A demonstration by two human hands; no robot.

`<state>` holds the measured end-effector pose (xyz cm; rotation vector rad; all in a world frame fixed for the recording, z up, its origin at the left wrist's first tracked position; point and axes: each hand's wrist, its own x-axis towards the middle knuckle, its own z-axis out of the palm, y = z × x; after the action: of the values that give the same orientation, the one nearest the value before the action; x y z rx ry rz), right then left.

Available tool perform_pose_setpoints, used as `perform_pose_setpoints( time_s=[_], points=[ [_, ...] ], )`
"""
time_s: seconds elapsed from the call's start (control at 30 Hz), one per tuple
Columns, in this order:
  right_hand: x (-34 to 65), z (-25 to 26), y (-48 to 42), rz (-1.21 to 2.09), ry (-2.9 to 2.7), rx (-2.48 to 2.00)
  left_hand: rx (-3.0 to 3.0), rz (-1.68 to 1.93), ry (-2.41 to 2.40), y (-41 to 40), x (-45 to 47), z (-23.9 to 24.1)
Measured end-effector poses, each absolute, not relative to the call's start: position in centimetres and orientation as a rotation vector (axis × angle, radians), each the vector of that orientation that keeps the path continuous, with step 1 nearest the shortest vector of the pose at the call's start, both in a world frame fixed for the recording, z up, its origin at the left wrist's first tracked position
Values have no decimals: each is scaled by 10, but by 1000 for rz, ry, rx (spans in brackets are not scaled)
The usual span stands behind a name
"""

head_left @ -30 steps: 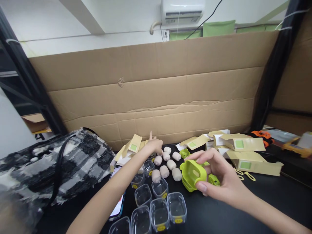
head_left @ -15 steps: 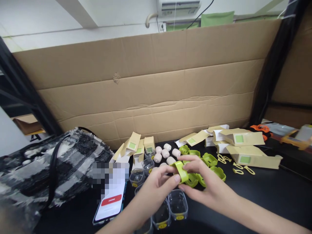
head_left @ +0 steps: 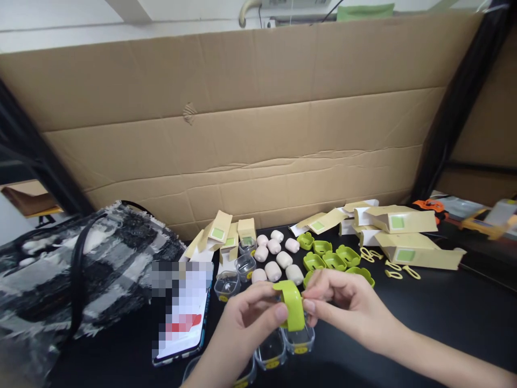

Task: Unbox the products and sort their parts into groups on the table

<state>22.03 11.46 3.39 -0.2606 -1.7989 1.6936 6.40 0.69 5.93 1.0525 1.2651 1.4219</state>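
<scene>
My left hand (head_left: 246,315) and my right hand (head_left: 343,304) meet low in the middle of the view. Both pinch one lime-green soft case (head_left: 291,304), held upright between the thumbs and fingers. Just under the hands stand clear plastic cups (head_left: 299,339) with yellow stickers. Behind the hands lie several pale pink oval pieces (head_left: 274,253) and several more green cases (head_left: 333,260) on the black table (head_left: 436,312).
A phone (head_left: 181,318) lies face up to the left, beside a black-and-white plaid bag (head_left: 81,269). Small kraft boxes (head_left: 226,237) stand at the back; flat kraft boxes (head_left: 407,245) and yellow-green loops (head_left: 398,271) lie right. A cardboard wall (head_left: 258,134) closes the back.
My left hand came back from the pink pieces and joined my right hand on the green case. The case now stands upright between both hands, and the view has tilted down.
</scene>
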Motion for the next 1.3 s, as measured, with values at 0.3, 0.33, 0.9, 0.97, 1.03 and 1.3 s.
perform_pose_setpoints(
  time_s=[0.3, 0.33, 0.9, 0.97, 1.03, 1.3],
  points=[
    [223, 38, 110, 1315, -1905, -220, 1122, 1358, 1269, 6, 65, 69],
    [223, 39, 110, 1275, -1929, -205, 1102, 1363, 1237, 5, 65, 71],
    [235, 53, 95, 244, -2361, -66, 1410, 1259, 1421, 7, 62, 55],
    [245, 53, 96, 337, -2315, -220, 1486, 1323, 1479, 6, 58, 61],
    [259, 48, 99, 380, -2374, -406, 1573, 1306, 1566, 4, 54, 66],
    [281, 5, 119, 236, -2467, -630, 1680, 1065, 1715, 0, 55, 69]
  ],
)
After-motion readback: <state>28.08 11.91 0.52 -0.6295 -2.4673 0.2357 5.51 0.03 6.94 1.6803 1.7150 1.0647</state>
